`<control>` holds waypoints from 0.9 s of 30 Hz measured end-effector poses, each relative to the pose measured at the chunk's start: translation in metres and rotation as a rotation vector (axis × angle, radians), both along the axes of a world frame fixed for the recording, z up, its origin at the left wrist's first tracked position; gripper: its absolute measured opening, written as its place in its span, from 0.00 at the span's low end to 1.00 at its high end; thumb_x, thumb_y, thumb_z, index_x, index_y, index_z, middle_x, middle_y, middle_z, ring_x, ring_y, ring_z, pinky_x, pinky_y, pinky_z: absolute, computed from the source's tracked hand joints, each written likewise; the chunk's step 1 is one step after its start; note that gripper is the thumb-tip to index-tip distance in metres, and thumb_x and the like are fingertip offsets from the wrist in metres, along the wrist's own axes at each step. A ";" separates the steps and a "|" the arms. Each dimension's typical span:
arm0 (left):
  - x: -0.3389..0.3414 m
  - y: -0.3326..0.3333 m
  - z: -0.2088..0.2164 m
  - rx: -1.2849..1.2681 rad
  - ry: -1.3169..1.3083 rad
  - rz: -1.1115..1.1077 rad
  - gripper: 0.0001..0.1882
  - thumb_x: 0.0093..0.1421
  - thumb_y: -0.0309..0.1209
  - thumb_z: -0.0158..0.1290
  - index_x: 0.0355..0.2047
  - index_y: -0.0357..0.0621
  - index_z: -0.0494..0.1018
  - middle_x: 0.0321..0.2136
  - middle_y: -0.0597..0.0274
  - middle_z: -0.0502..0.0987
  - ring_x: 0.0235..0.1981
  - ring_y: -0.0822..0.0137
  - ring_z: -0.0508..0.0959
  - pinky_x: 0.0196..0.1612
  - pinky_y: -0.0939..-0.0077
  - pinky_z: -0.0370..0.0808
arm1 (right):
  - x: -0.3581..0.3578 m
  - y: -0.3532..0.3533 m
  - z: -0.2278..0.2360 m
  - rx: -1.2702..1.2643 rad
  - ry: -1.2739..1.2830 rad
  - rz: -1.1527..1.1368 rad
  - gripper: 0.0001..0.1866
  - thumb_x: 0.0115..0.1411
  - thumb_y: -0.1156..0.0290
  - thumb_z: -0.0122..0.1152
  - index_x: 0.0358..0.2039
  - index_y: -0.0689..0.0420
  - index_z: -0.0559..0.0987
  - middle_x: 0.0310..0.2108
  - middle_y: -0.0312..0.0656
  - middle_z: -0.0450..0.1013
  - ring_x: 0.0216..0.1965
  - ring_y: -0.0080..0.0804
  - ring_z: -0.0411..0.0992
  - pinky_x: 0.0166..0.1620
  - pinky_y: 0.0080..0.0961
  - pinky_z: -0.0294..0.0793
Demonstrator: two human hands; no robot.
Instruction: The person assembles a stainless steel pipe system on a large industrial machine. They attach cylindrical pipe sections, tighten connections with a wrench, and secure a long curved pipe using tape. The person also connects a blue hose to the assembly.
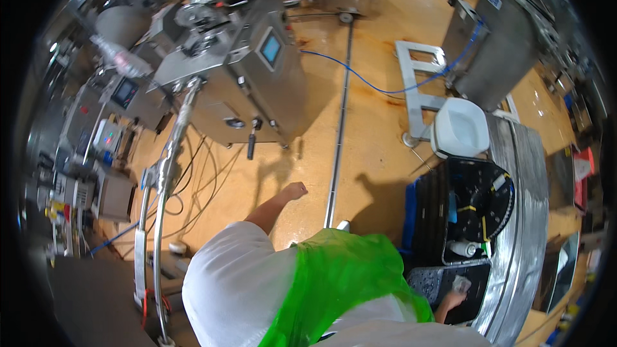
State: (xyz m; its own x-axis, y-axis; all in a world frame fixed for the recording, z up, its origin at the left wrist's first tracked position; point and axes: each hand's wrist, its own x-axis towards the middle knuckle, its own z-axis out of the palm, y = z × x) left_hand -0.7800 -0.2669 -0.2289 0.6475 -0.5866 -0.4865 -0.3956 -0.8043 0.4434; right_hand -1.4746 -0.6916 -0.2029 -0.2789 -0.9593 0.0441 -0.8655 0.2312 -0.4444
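Observation:
My left hand [295, 191] hangs out over the orange floor with its fingers curled in; nothing shows in it. Low on the right, my right hand [455, 299] is closed on a small clear object [461, 284], which looks like a see-through plastic cup or piece. That hand is over a shallow black tray [429, 278] with wet drops on its surface. Just beyond the tray stands a black crate [429, 218] holding a round black disc [493, 200] and a white spray bottle [464, 248] with a green part.
A steel machine with a hopper and screen [270, 48] stands ahead left, its long pipe [168, 167] running toward me. Right of me are a steel bench [524, 199] and a white tub [460, 130]. A blue hose [369, 83] crosses the floor near a drain channel [341, 115].

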 end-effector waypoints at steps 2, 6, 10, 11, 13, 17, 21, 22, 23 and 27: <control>0.038 0.008 -0.012 0.016 0.005 0.043 0.21 0.56 0.48 0.53 0.38 0.43 0.79 0.37 0.48 0.80 0.42 0.51 0.80 0.47 0.61 0.75 | 0.122 -0.035 0.055 0.216 0.165 0.199 0.29 0.54 0.70 0.67 0.55 0.63 0.69 0.53 0.55 0.70 0.54 0.50 0.69 0.55 0.39 0.69; 0.089 -0.078 -0.028 -0.124 0.140 0.095 0.21 0.57 0.49 0.54 0.38 0.42 0.78 0.34 0.50 0.81 0.38 0.54 0.81 0.44 0.63 0.76 | 0.250 -0.115 0.079 0.025 -0.367 0.517 0.20 0.54 0.74 0.63 0.48 0.58 0.72 0.36 0.44 0.74 0.37 0.35 0.74 0.44 0.30 0.72; 0.128 -0.149 -0.032 -0.114 0.279 0.061 0.21 0.57 0.48 0.54 0.39 0.42 0.77 0.33 0.51 0.81 0.31 0.59 0.82 0.40 0.64 0.77 | 0.377 -0.181 0.123 -0.009 -0.302 0.706 0.13 0.58 0.74 0.59 0.44 0.58 0.72 0.23 0.37 0.71 0.24 0.23 0.70 0.30 0.24 0.71; 0.140 -0.161 -0.032 -0.134 0.282 0.068 0.21 0.57 0.47 0.54 0.39 0.42 0.77 0.33 0.51 0.81 0.30 0.59 0.82 0.39 0.64 0.78 | 0.412 -0.197 0.135 0.018 -0.319 0.722 0.12 0.58 0.75 0.58 0.43 0.59 0.72 0.23 0.37 0.71 0.24 0.23 0.70 0.30 0.23 0.71; 0.166 -0.175 -0.035 -0.135 0.270 0.111 0.21 0.57 0.47 0.54 0.40 0.41 0.77 0.33 0.51 0.81 0.29 0.60 0.82 0.39 0.65 0.78 | 0.462 -0.251 0.133 0.009 -0.342 0.791 0.12 0.58 0.75 0.58 0.43 0.60 0.73 0.23 0.38 0.71 0.24 0.24 0.71 0.30 0.23 0.70; 0.218 -0.162 -0.045 -0.003 0.337 0.327 0.22 0.57 0.46 0.53 0.40 0.37 0.77 0.32 0.51 0.81 0.28 0.61 0.82 0.35 0.63 0.79 | 0.579 -0.337 0.153 -0.039 -0.258 0.940 0.13 0.56 0.75 0.62 0.42 0.60 0.74 0.24 0.46 0.74 0.27 0.39 0.75 0.33 0.33 0.73; 0.261 -0.152 -0.038 0.086 0.427 0.552 0.21 0.58 0.43 0.51 0.40 0.37 0.77 0.31 0.55 0.80 0.29 0.62 0.82 0.26 0.61 0.78 | 0.715 -0.424 0.159 -0.097 -0.313 1.134 0.15 0.54 0.75 0.63 0.43 0.58 0.74 0.29 0.46 0.76 0.34 0.45 0.76 0.37 0.36 0.74; 0.268 -0.160 -0.035 0.099 0.447 0.615 0.20 0.59 0.43 0.51 0.41 0.38 0.78 0.31 0.56 0.80 0.29 0.62 0.82 0.25 0.61 0.78 | 0.743 -0.447 0.157 -0.146 -0.330 1.187 0.15 0.54 0.74 0.63 0.43 0.57 0.74 0.30 0.46 0.76 0.35 0.45 0.76 0.38 0.37 0.74; 0.274 -0.149 -0.039 0.038 0.499 0.701 0.20 0.59 0.43 0.51 0.43 0.39 0.77 0.33 0.57 0.80 0.29 0.62 0.81 0.24 0.62 0.77 | 0.775 -0.463 0.156 -0.081 -0.284 1.166 0.16 0.54 0.72 0.63 0.44 0.56 0.74 0.31 0.45 0.76 0.36 0.44 0.76 0.39 0.37 0.74; 0.305 -0.184 -0.035 -0.068 0.489 0.526 0.21 0.60 0.42 0.51 0.49 0.43 0.73 0.34 0.58 0.80 0.30 0.61 0.81 0.23 0.61 0.75 | 0.892 -0.509 0.177 -0.045 -0.337 1.218 0.17 0.56 0.68 0.64 0.45 0.58 0.74 0.35 0.46 0.76 0.38 0.38 0.75 0.42 0.32 0.74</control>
